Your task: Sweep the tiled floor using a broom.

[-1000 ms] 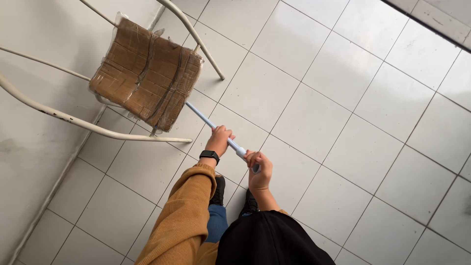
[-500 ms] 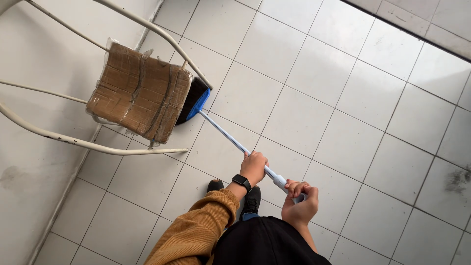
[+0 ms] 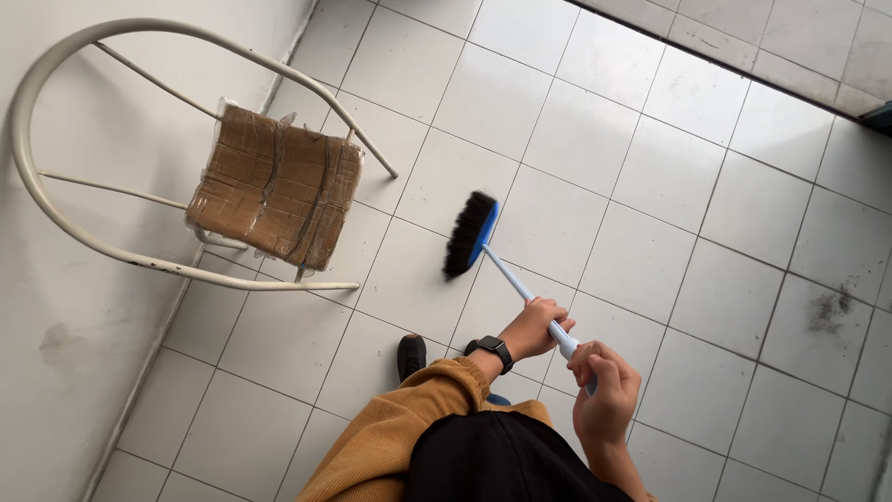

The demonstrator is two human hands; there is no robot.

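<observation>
so, far left: a white wall (image 3: 84, 353), and against it a chair (image 3: 177, 270) with a pale tube frame and a cardboard seat (image 3: 277, 188) wrapped in clear tape. the chair stood well apart from the broom, nothing touching it.

next over, the broom head (image 3: 470, 234), black bristles on a blue block, sat on the floor tiles (image 3: 595, 139) in the open, bristle face turned toward the chair. from there the pale blue handle (image 3: 506, 275) ran down and right toward the body; long axis slanted, head far, grip end near.

left hand (image 3: 534, 327), watch at the wrist, mustard sleeve (image 3: 400, 428) behind it, was closed around the handle and sat lower on the shaft, so it was the hand nearer the broom head. one dark shoe (image 3: 412, 356) showed on the tiles left of that wrist.

right hand (image 3: 606, 392) was curled shut over the top end of the handle, just beside the left, closest to the torso. broom head lay up and left of both hands.

far right, a dark smudge (image 3: 827, 311) marked one tile, well apart from the bristles.
</observation>
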